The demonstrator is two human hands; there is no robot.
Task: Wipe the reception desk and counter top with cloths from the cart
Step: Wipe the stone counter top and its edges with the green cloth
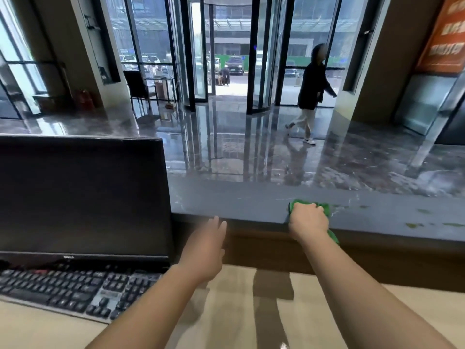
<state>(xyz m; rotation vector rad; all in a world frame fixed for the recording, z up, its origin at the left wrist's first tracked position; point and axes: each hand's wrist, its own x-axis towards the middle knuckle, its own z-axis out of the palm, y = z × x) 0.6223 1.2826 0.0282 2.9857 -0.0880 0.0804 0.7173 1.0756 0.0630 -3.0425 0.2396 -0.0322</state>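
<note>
My right hand grips a bunched green cloth on the near edge of the raised grey counter top; a tail of the cloth hangs below the edge beside my wrist. Wet streaks show on the counter to the right of the cloth. My left hand is held out with straight fingers over the gap between the lower beige desk and the counter's brown front, holding nothing; whether it touches the counter front I cannot tell.
A black monitor and a black keyboard stand on the desk at left. Beyond the counter lies a glossy lobby floor with a revolving glass door; a person walks past on the right.
</note>
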